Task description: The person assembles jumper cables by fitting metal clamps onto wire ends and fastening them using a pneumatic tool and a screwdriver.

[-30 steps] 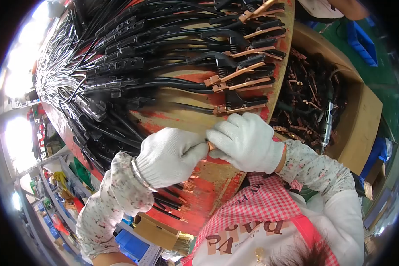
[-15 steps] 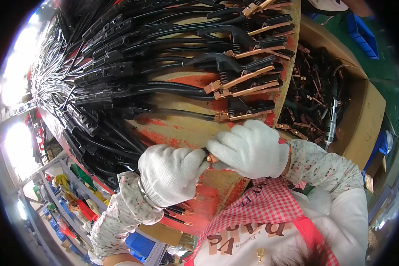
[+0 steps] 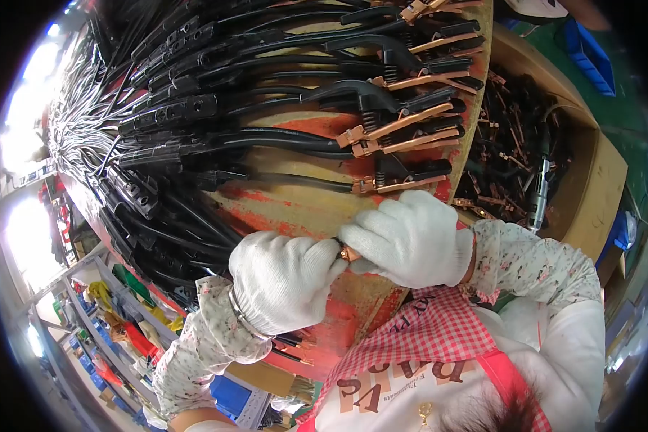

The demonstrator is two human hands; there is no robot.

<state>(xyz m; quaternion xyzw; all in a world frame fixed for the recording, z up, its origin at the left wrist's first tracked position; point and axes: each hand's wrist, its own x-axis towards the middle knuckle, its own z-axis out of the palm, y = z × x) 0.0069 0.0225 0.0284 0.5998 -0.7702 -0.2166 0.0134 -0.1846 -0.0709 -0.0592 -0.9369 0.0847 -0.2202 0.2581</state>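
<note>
Both my hands wear white knitted gloves and meet over the front of the worn red and tan table. My left hand (image 3: 284, 277) is closed, its thumb and fingers pinching at a short dark piece that looks like a cable end. Closed too, my right hand (image 3: 407, 237) grips the copper part of a welding electrode holder (image 3: 350, 253). Only a little copper shows between the fingertips; the rest is hidden by the gloves. Just beyond my right hand lies an electrode holder (image 3: 392, 176) with copper jaws and a black cable.
Several black cables (image 3: 288, 140) with electrode holders lie in rows across the table (image 3: 273, 216). At right stands a cardboard box (image 3: 597, 187) of copper and black parts, with a metal air tool (image 3: 540, 194) over it. Shelves (image 3: 93, 317) stand at the left.
Both hands have shifted slightly to the right in view, still closed around the same copper part. The rows on the table appear a little shifted as well.
</note>
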